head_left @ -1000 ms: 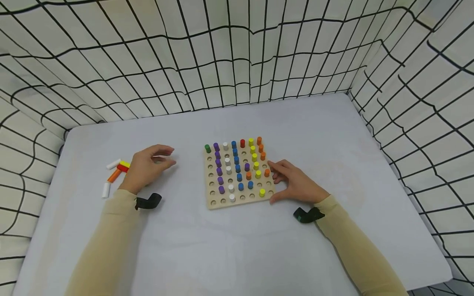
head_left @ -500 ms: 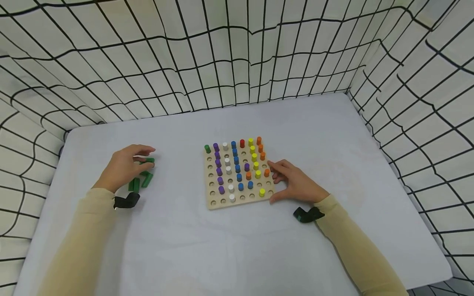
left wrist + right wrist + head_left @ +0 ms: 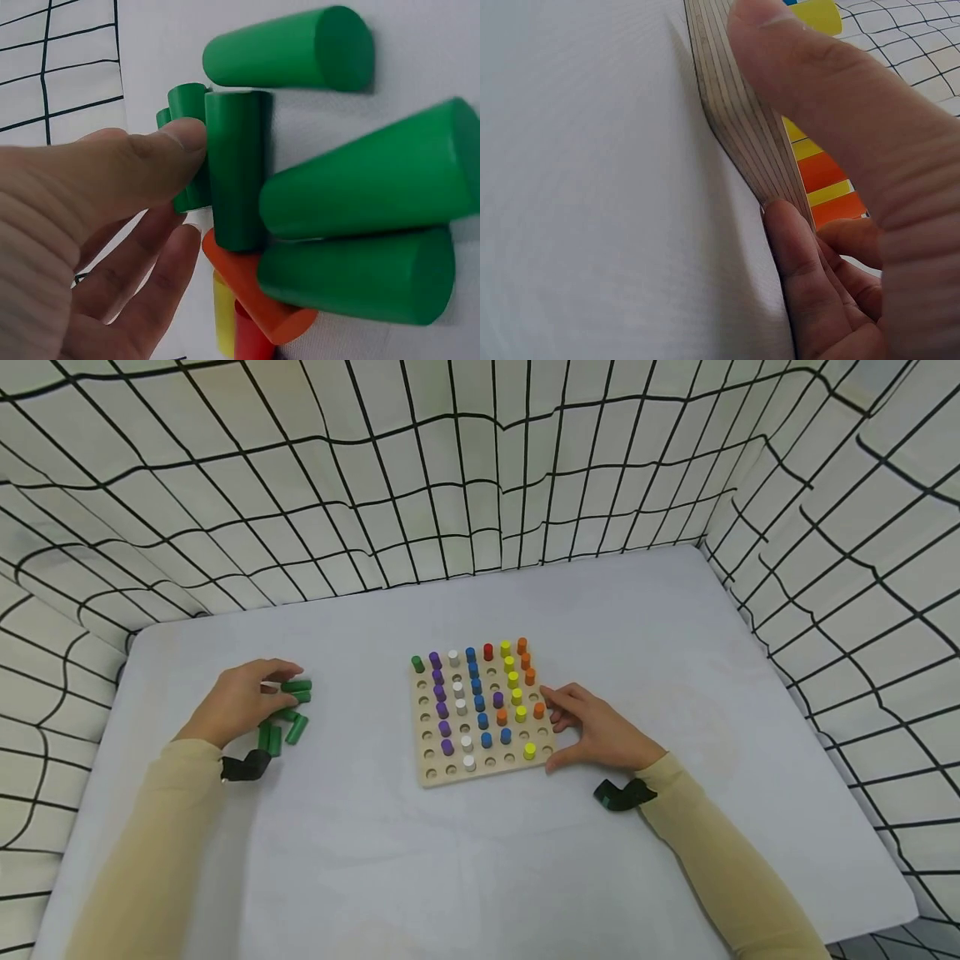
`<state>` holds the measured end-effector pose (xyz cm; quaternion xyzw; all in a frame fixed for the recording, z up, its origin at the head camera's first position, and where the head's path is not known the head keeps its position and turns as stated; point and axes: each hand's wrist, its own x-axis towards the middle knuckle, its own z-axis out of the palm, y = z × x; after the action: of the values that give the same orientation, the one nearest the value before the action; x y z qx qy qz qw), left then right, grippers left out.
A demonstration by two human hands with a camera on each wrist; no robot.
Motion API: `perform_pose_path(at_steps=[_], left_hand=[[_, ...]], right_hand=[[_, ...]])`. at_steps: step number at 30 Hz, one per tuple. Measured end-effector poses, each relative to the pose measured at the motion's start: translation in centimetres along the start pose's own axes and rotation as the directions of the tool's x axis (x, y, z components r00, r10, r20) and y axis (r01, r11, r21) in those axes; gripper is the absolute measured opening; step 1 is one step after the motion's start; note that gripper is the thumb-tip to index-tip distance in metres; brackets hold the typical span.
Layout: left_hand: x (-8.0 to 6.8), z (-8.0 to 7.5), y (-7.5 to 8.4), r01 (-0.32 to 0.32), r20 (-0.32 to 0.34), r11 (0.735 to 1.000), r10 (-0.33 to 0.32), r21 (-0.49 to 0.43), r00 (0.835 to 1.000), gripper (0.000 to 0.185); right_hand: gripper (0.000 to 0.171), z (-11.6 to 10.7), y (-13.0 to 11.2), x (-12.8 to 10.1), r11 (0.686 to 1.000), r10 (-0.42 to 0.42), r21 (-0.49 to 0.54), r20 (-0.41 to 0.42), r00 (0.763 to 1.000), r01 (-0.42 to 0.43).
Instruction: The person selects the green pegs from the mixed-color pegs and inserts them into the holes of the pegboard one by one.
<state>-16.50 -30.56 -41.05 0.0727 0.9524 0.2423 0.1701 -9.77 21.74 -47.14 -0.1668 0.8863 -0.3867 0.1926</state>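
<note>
Left hand (image 3: 238, 703): on the white table (image 3: 480, 860) at left, well apart from the board; thumb (image 3: 142, 161) and fingers pinching one green peg (image 3: 238, 169) at the near-left edge of a loose pile.
Held peg, axis: lying flat, not upright; in the left wrist view long axis running along the thumb's side, one round end towards the far peg of the pile.
Green pegs (image 3: 288, 714): cluster just right of the left hand's fingertips, all on their sides, some touching; in the left wrist view an orange peg (image 3: 259, 296), a yellow and a red one showing beneath the pile.
Pegboard (image 3: 480, 768): wooden, centre of table, to the right of the held peg; leftmost column holding a single green peg (image 3: 417, 664) at the far corner, holes nearer than it empty.
Right hand (image 3: 596, 731): gripping the board's right edge, thumb at the near right corner, fingers curled against the side; wrist view confirming thumb over the layered edge (image 3: 742, 127).
Nearer hand: left by far for the pile; right hand busy bracing the board.
Key relation: empty green column lying rightward from the held peg, so peg to be tipped from lying to upright, by judgement.
</note>
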Motion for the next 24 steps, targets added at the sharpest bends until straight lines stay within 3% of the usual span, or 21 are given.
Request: perform_pose_path(at_steps=[12,24], left_hand=[[0.6,-0.1,0.2,-0.002,0.052,0.999,0.000,0.035,0.999,0.051],[1.1,-0.1,0.4,-0.027,0.061,0.997,0.022,0.071,0.998,0.048]], right_hand=[[0.120,0.0,-0.2,-0.1,1.000,-0.005,0.011,-0.002,1.000,0.005],[0.120,0.0,0.2,0.0,1.000,-0.021,0.008,-0.003,1.000,0.021]])
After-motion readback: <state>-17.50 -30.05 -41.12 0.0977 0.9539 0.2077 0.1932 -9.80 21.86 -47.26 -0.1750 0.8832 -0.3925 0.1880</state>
